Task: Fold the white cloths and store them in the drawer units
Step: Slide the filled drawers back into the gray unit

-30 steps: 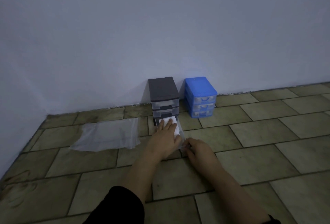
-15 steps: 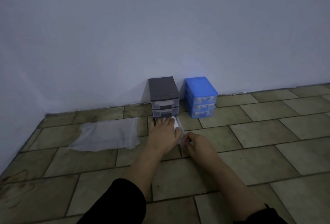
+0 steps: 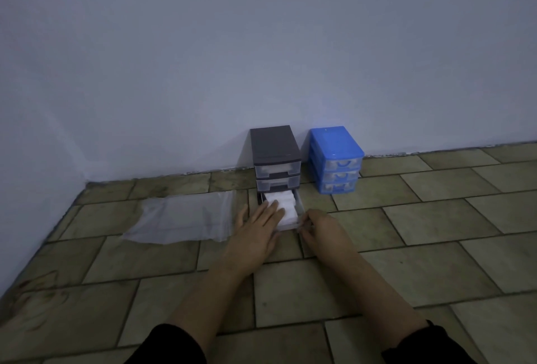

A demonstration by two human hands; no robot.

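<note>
- Cloth (image 3: 283, 204): white, folded, lying inside the pulled-out bottom drawer (image 3: 290, 225) of the grey unit (image 3: 274, 143); it fills most of the drawer's width.
- Grey unit: three clear-fronted drawers, standing on the floor (image 3: 436, 218) against the wall (image 3: 261, 44); the upper two drawers are closed, and pale contents show faintly through their fronts.
- Blue unit (image 3: 334, 143): three drawers, all closed, just right of the grey unit and also at the wall's foot; the two units stand apart with a narrow gap between them.
- Left hand (image 3: 255, 227): flat and open, palm down, fingers together and extended; the fingertips rest on the near left part of the cloth, while the palm lies over the drawer's front left corner.
- Right hand (image 3: 322, 228): curled at the drawer's front right corner, fingertips touching its front edge; whether they actually pinch the edge cannot be told.
- Plastic sheet (image 3: 183, 218): clear, spread flat on the floor left of the grey unit, near the left hand but not touching it.
- Sleeves (image 3: 171, 346): dark, visible on both forearms at the lower frame edge.
- Floor: olive-brown tiles with dark joints, dimly lit.
</note>
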